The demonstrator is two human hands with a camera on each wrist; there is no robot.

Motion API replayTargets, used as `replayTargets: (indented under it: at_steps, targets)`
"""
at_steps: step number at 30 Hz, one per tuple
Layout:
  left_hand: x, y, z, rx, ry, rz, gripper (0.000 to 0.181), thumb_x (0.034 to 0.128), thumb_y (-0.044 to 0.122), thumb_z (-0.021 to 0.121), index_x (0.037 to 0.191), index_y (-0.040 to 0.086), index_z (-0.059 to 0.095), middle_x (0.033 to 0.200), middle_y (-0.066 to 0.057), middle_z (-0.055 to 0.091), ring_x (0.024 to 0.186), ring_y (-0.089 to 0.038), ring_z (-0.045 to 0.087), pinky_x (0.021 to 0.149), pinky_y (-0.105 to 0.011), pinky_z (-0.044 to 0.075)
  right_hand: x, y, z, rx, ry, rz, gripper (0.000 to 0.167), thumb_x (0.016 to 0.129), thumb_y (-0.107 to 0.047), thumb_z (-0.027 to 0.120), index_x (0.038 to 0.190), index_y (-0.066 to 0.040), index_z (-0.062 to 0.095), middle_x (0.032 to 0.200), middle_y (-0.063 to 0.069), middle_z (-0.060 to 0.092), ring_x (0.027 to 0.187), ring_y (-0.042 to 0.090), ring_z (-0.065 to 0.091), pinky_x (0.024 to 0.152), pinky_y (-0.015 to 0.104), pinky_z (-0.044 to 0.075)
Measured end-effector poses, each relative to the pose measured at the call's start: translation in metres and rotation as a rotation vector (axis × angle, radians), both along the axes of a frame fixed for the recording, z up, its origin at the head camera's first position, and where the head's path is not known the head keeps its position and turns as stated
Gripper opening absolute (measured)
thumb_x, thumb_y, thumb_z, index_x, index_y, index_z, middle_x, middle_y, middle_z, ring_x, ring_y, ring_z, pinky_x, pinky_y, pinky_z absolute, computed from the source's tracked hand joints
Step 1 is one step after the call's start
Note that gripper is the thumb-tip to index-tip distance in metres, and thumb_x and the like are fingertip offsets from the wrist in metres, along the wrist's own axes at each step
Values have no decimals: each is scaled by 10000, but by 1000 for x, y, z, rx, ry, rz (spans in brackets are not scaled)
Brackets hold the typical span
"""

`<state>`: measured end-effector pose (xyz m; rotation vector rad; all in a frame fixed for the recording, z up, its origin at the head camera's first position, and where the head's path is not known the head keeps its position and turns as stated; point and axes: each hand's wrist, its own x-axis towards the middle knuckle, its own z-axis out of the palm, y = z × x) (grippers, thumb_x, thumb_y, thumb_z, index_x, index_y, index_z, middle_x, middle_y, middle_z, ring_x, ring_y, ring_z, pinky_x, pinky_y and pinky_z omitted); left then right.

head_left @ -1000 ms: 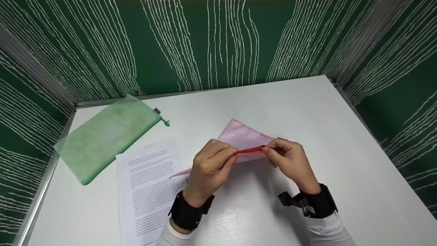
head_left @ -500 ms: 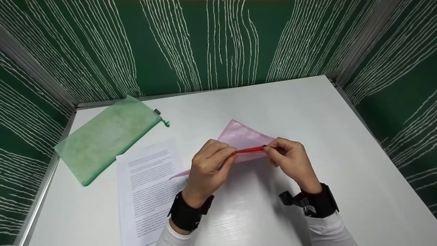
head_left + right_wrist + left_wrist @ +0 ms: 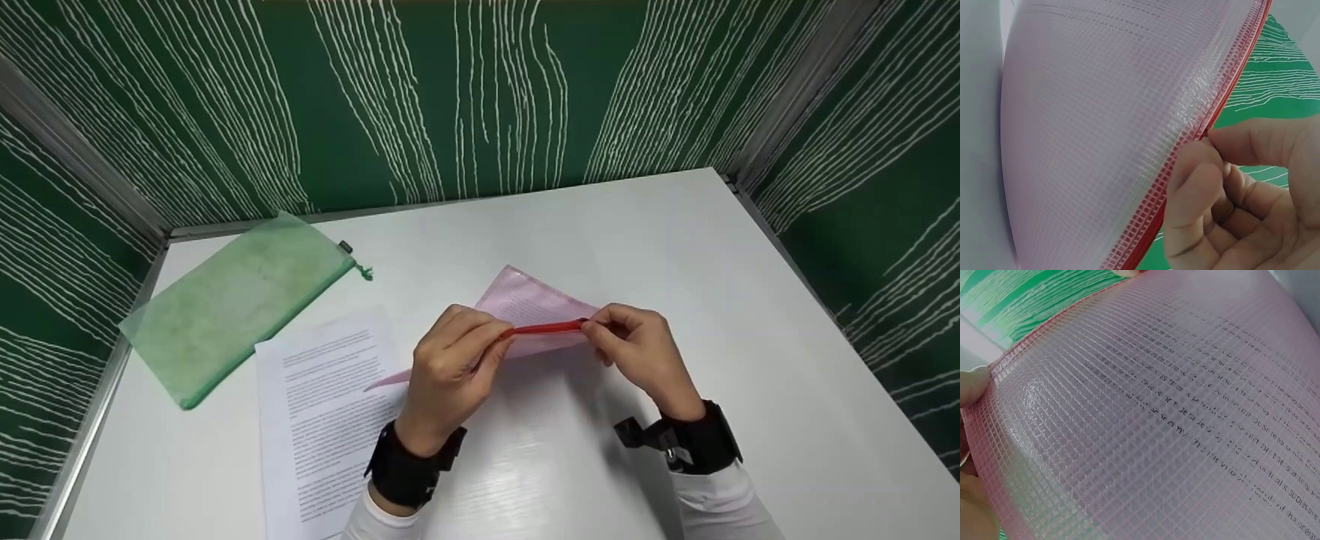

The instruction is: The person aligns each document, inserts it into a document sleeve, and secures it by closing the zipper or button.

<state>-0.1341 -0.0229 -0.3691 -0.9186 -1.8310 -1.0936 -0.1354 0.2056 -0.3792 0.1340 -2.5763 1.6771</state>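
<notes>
A pink mesh zipper pouch (image 3: 536,300) stands tilted up from the table, a printed sheet showing through its mesh in both wrist views. Along its upper edge runs a red zipper (image 3: 551,328). My left hand (image 3: 454,367) pinches that edge left of the middle. Farther right, my right hand (image 3: 637,349) pinches the zipper edge between thumb and fingers. In the right wrist view, the right thumb and fingertips (image 3: 1235,140) meet at the red zipper; whether they hold the slider is hidden. The pouch's left corner pokes out past my left hand.
A green mesh zipper pouch (image 3: 240,300) lies flat at the back left, its zipper side towards me. Printed paper (image 3: 322,435) lies at the left front, partly under the pink pouch's left corner. Green walls (image 3: 517,97) with white lines enclose the white table (image 3: 750,337).
My left hand has shifted slightly left along the zipper edge, so a longer red stretch shows between the hands. My right hand has barely moved.
</notes>
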Motion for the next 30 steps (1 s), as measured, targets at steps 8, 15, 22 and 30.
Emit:
replayTargets:
  at_steps: [8,15,22,30]
  targets:
    - [0,-1,0,2,5,10,79,780,73,712,854,49,699,796,4,621,751,-115,525,660,-201,432,-1,0,-1,-25,-13,15,105,850,-43,619,756,5,625,576,150,540,500,229,505,485,240,396]
    - [0,-3,1,11,13,25,98,753,54,730,844,36,700,791,-5,622,744,-120,522,663,-206,437,-4,2,-5,-13,-29,2,100,853,-50,616,772,7,627,593,172,551,522,279,520,496,242,409]
    - [-1,-3,2,13,16,26,131,723,29,746,846,30,700,792,-9,625,739,-121,519,660,-204,437,-7,4,-6,-15,-23,-13,120,860,-52,611,804,53,626,597,196,548,517,279,515,492,239,409]
    - [0,-4,3,35,41,25,99,748,30,725,844,37,699,791,-7,620,736,-124,527,662,-214,440,-7,7,-8,-22,-14,18,123,864,-59,607,766,16,610,602,222,533,531,309,507,498,251,408]
